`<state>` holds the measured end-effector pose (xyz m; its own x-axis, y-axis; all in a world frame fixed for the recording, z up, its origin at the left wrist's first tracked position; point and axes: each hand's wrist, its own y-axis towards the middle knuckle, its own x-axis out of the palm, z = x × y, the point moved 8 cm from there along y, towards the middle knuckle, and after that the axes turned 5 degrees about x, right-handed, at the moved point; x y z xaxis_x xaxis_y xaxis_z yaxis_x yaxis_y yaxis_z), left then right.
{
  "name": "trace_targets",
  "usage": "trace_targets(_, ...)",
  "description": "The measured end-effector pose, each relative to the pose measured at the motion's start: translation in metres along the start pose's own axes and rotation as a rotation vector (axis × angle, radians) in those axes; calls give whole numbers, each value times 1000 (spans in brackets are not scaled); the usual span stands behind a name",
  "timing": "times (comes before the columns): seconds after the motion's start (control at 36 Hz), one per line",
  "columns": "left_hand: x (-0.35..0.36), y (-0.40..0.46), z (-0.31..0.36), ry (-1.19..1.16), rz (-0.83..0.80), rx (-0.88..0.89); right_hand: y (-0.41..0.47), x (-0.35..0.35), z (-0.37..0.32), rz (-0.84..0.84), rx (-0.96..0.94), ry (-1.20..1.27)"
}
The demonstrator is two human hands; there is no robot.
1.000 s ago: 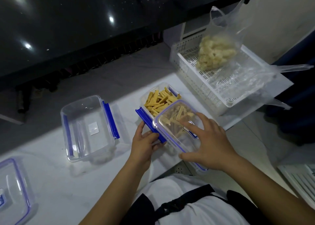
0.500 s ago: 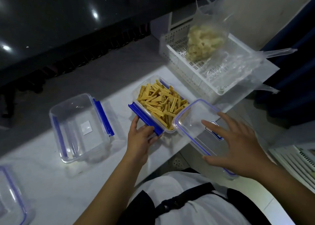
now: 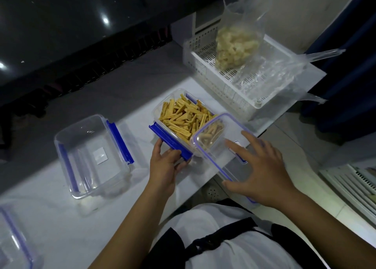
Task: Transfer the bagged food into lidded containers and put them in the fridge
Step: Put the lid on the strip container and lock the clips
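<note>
Lid (image 3: 221, 146) rests under the right hand (image 3: 262, 173), its spread fingers (image 3: 236, 146) flat on top, overlapping the filled container (image 3: 183, 116), whose blue clip (image 3: 171, 141) the left hand (image 3: 164, 163) grips, probably steadying it for closing.

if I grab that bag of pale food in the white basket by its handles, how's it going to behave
Probably floppy: the bag of pale food is thin clear film, and its handles stand up loosely. It looks light for its size, the lumps seeming puffy, so it may swing. The weight sits low in the white basket, so expect sagging, and perhaps spilling if tilted, since the top looks untied.
</note>
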<state>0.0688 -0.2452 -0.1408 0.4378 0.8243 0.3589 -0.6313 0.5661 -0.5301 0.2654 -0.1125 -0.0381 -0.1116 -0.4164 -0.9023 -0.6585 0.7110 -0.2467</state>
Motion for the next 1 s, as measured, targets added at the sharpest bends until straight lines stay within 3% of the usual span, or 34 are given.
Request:
trace_targets(0.11, 2, -2, 2, 12, -7, 27, -4, -10, 13, 21, 10, -70)
trace_targets(0.28, 1, -2, 3, 20, 9, 46, -2, 7, 12, -152, -60, -179)
trace_targets(0.5, 0, 0, 1, -2, 13, 28, 25, -7, -14, -16, -97, -82)
trace_targets(0.72, 2, -2, 4, 18, 13, 51, 66, 20, -36, -121, -93, -93)
trace_targets(1.0, 8, -7, 11, 55, 26, 76, 94, 32, -56, -109, -141, -126)
